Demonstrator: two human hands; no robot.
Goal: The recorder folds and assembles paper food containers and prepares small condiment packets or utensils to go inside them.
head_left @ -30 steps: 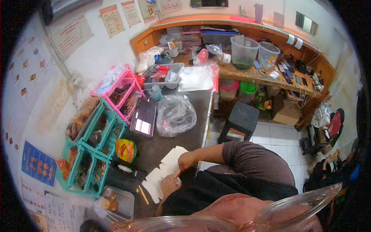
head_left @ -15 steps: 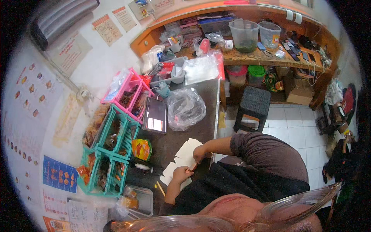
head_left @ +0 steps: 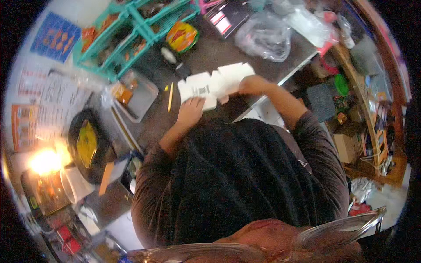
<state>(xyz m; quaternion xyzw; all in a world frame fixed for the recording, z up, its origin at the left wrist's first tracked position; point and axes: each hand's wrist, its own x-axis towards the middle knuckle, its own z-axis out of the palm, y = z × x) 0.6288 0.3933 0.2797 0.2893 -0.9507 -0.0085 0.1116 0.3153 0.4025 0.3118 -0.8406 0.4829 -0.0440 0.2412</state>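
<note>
A flat, unfolded white cardboard box [head_left: 223, 82] with notched flaps and a dark printed mark lies across the dark counter in front of me. My left hand [head_left: 191, 110] rests on its near left part, fingers stretched out over the card. At the right end, my right hand [head_left: 253, 85] is closed around the edge of the card, with its fingertips partly hidden. A small brownish flap [head_left: 224, 100] sticks out along the near edge between my hands. Left of the box lie a slim yellow stick [head_left: 170, 97] and a tiny yellow piece [head_left: 166, 88].
Teal baskets [head_left: 147, 33] of packets stand beyond, beside an orange-yellow packet [head_left: 182, 37] and a tablet [head_left: 226, 19]. A clear plastic bag [head_left: 265, 35] sits far right. To the left are a clear tray [head_left: 142, 94], a dark wok [head_left: 90, 144] and a glowing lamp [head_left: 46, 161].
My view has swung, bringing the wok and lamp in on the left. My left hand has gone from closed fingers near the box's edge to lying spread on the card.
</note>
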